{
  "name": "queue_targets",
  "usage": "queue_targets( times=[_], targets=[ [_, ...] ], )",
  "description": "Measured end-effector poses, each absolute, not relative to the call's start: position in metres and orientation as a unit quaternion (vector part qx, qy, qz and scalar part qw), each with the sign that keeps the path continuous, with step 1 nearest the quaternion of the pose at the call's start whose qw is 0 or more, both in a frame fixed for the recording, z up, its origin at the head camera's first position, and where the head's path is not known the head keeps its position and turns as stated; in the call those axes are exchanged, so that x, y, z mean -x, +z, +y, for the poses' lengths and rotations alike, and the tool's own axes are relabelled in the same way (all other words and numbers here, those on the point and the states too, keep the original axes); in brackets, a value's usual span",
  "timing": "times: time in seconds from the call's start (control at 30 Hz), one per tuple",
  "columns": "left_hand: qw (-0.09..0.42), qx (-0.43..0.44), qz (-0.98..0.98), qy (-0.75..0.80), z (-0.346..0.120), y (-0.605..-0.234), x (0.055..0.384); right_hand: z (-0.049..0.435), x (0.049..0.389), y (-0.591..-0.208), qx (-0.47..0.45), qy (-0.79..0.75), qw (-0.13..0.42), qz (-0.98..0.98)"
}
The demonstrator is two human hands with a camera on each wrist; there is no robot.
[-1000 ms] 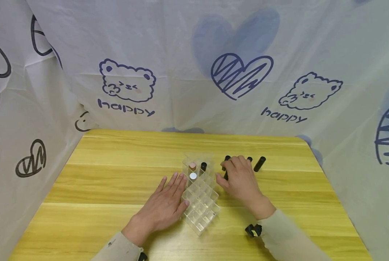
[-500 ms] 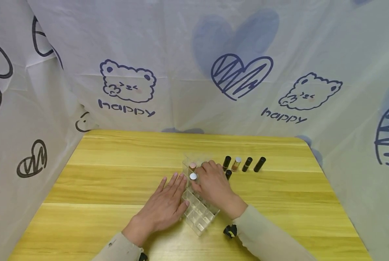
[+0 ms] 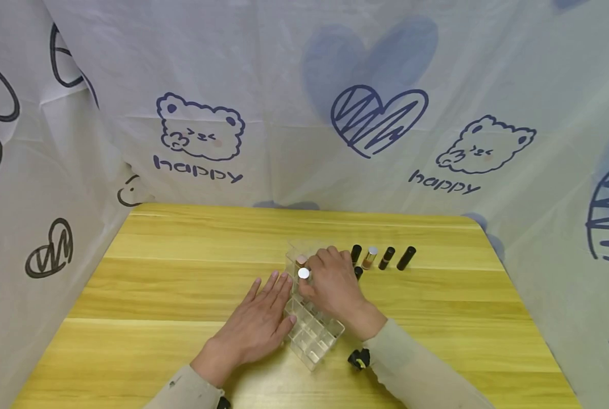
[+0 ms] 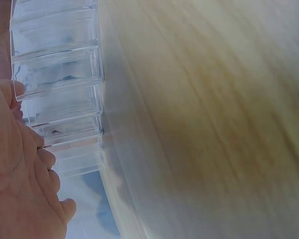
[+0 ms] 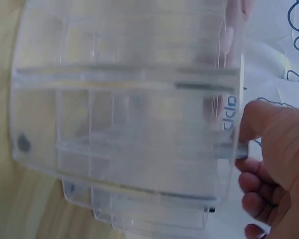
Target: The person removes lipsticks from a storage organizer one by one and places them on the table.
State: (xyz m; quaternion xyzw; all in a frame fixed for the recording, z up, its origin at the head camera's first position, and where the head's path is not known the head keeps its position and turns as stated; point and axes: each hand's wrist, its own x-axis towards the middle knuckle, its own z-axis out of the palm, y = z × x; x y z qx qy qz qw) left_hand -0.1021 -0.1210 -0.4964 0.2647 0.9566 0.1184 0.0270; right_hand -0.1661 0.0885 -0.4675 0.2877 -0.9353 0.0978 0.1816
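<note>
A clear stepped lipstick organizer (image 3: 312, 341) stands mid-table. My left hand (image 3: 255, 324) lies along its left side with straight fingers, the fingertips at its wall. In the head view my right hand (image 3: 332, 284) bends over the back compartments. Its thumb and index finger pinch at a silver-capped lipstick (image 3: 303, 273) upright in its compartment. In the right wrist view, a grey cap (image 5: 242, 151) shows at the rim between the thumb and fingers of the right hand (image 5: 279, 164). A pink-topped lipstick (image 3: 301, 260) stands just behind; the right hand hides the compartments beside it.
Right of the organizer, black lipsticks (image 3: 405, 258) and a gold-bodied, silver-capped lipstick (image 3: 369, 258) lie in a row. Another black lipstick (image 3: 358, 273) lies in front, partly hidden by the right hand. Patterned white cloth (image 3: 284, 142) hangs behind the wooden table (image 3: 192, 238).
My right hand has moved left from the lipsticks on the table to the organizer's back compartments. The silver cap has shifted very slightly. My left hand stays put.
</note>
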Motion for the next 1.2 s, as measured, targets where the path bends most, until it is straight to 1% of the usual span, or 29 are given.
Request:
queue_targets(
  times=[0.17,0.33,0.67,1.2],
  targets=[
    [0.014,-0.269,0.957,0.112,-0.1206,-0.4965,0.1020,0.0912,0.1719,-0.4698,-0.315,0.078,0.245,-0.913],
    [0.018,-0.268,0.956,0.114,-0.1206,-0.4972,0.1024,0.0928,0.1762,-0.4720,-0.335,0.071,0.274,-0.899],
    [0.029,-0.264,0.957,0.115,-0.1201,-0.4965,0.1031,0.0938,0.1759,-0.4676,-0.342,0.071,0.272,-0.897],
    [0.015,-0.270,0.956,0.112,-0.1207,-0.4966,0.1016,0.0940,0.1756,-0.4664,-0.345,0.067,0.274,-0.895]
  ],
)
